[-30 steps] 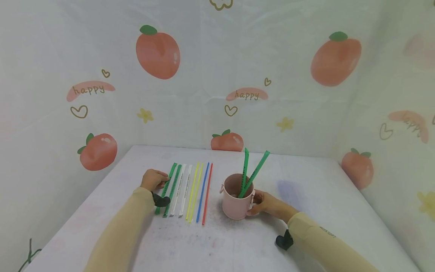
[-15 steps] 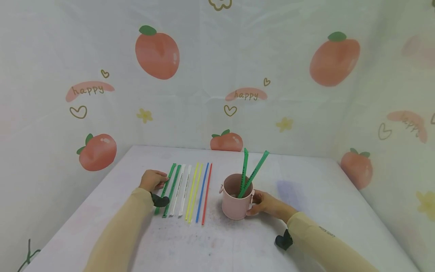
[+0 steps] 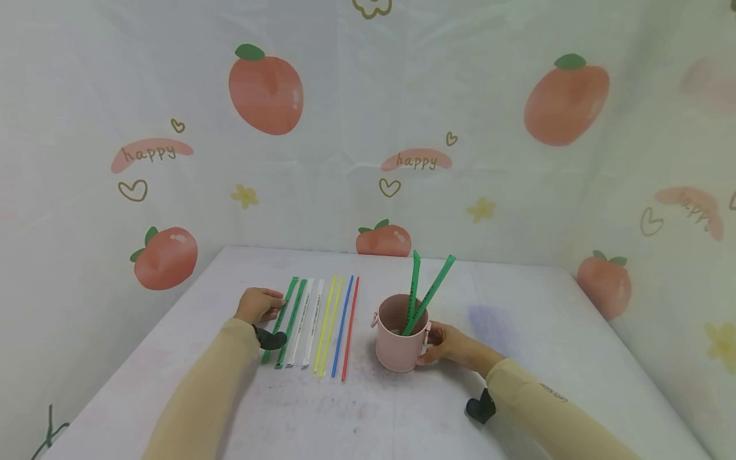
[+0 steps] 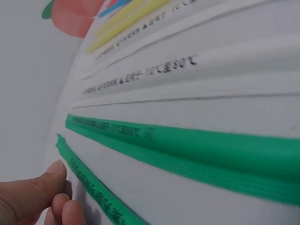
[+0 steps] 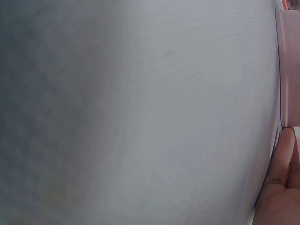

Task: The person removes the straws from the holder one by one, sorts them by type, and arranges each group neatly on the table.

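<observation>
My left hand is beside the upper part of the leftmost green wrapped straw on the table. In the left wrist view, the thumb and bent fingers lie close along that straw's edge, with no grip on it visible. My right hand holds a pink bucket by its right side, around the small handle. Two green wrapped straws lean upright inside the bucket. The right wrist view catches only part of the bucket and some fingers.
Right of the leftmost straw lie another green straw, two white wrapped straws, two yellow straws, a blue straw and a red straw, side by side. A printed curtain hangs behind the table.
</observation>
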`<state>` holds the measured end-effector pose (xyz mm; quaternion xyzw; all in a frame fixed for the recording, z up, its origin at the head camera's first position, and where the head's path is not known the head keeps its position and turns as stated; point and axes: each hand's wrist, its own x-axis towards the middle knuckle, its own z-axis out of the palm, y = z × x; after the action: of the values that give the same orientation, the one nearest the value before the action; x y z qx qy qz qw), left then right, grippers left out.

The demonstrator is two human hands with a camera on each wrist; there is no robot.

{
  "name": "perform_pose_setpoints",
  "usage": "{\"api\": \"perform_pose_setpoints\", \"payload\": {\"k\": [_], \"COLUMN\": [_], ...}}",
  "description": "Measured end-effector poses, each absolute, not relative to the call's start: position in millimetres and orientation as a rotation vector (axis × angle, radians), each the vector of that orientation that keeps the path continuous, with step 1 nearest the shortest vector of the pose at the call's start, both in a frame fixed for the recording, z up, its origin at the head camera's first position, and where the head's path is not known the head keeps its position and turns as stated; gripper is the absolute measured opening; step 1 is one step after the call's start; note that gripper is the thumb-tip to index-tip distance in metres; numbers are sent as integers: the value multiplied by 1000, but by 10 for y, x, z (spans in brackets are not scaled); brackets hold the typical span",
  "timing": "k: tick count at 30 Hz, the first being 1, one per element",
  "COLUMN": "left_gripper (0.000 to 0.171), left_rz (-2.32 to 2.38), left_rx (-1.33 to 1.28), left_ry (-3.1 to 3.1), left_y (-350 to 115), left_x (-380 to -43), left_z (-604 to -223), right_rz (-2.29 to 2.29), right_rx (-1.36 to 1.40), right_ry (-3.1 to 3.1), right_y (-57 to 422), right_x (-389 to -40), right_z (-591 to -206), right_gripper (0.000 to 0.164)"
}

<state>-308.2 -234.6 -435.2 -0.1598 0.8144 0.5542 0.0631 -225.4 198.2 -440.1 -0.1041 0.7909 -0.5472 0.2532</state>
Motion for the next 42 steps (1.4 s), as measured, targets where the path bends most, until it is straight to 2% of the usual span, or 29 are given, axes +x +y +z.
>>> {"api": "perform_pose_setpoints", "payload": {"k": [6,12,23,30,42], "left_gripper": [39,46,42,37,32], "left_rz": [1788,1863,1966,2009,1948], "left_rx": [-459,-201,244,442,430], "left_ry": [2401,2398,2311,2208,2174], "left_y": [-2298,-2123,-1317,-826,-279], "left_x": [-3009,-2970,-2789,-2622,-2534], "left_z": [-4086,-3693,-3019,-2953,-3167], "right_rz": [-1495,-1498,-1502,-1499,-1494], "right_rx": [-323,-341,-322,-345,-351], "right_ry": [2143,2143,2137,2131,2110], "right_y": [1990,2011,2020,2014,2008], "right_x": [-2253,-2254,-2263,-2270,-2284], "right_z": [-4401,-4389,-4400,-4402,-4400], "right_gripper": [71,71,72,70,69]}}
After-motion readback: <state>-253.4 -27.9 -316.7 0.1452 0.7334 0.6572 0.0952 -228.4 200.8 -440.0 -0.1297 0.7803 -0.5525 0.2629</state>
